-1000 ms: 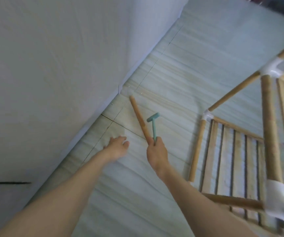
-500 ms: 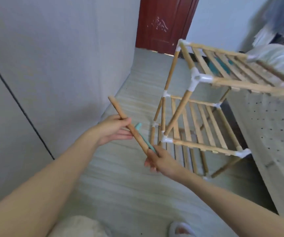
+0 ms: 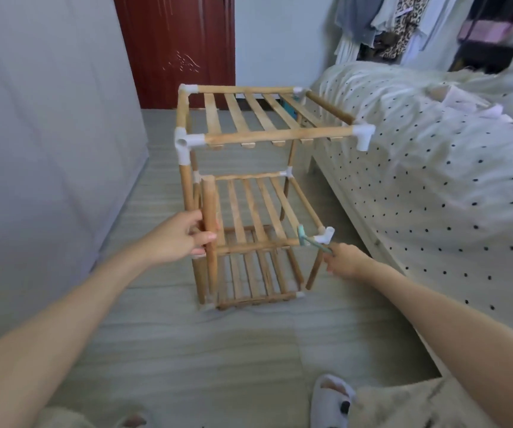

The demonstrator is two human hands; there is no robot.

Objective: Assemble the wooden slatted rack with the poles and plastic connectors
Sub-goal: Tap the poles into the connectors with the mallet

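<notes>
At the left, the left hand (image 3: 184, 236) curls its fingers round a loose wooden pole (image 3: 209, 223), held nearly upright just in front of the near-left corner of the rack (image 3: 249, 186), a three-tiered slatted frame standing on the pale floor (image 3: 206, 350). Further right, the right hand (image 3: 343, 261) grips the handle of a small teal hammer (image 3: 306, 239), whose head lies against the middle shelf's front rail beside a white plastic connector (image 3: 325, 235). A bed (image 3: 434, 168) with a dotted cover stands just right of the rack.
</notes>
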